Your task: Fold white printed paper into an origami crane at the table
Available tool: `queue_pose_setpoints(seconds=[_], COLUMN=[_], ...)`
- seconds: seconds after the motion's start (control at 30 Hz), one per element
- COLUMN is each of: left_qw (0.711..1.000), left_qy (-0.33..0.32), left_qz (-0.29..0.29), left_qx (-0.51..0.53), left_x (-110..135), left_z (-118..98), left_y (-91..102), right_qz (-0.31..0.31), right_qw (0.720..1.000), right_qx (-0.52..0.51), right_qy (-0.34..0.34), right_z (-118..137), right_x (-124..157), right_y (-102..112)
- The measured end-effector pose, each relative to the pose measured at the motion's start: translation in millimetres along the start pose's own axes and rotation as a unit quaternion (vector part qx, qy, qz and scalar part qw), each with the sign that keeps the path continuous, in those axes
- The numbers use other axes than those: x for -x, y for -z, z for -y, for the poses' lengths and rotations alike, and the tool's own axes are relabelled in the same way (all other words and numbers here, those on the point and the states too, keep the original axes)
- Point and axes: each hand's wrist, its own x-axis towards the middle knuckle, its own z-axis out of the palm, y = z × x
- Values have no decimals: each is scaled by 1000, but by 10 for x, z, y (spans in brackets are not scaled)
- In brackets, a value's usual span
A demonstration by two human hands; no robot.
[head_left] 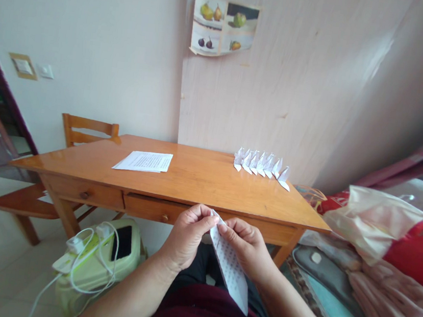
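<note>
My left hand (186, 235) and my right hand (247, 245) meet in front of the desk, both pinching the top of a folded strip of printed white paper (231, 269). The strip hangs down and to the right over my lap. On the far right part of the wooden desk (192, 187) stands a row of several small folded paper pieces (262, 165). A flat stack of printed sheets (145, 161) lies near the desk's middle left.
A wooden chair (79, 134) stands behind the desk's left end. A pale green box with a phone and white cables (101, 258) sits on the floor at left. Bedding, a plastic bag (373, 219) and red fabric fill the right side.
</note>
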Motion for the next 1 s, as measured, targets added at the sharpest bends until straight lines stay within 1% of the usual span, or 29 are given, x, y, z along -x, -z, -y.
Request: queue_pose_setpoints(seconds=[0.13,0.27,0.53,0.77,1.0], left_qw=[1000,1000,998,999,997], left_qy=[-1,-7,-32,-30,-45], left_qz=[6,-1,-3,1,-16], left_qx=[6,7,-50,-40,-53], left_x=[-2,-5,-14,-29,-44], left_z=[-11,-6,-23,-20,-24], left_y=[-2,4,49,75,73], right_qz=[6,10,14,24,33], right_qw=[1000,1000,1000,1000,999], right_qx=[-2,-1,-1,-1,2], right_qy=[-3,-3,-12,-15,-8], right_z=[11,21,41,39,56], right_x=[12,24,28,41,44], right_y=[-1,-11,-21,-24,-24])
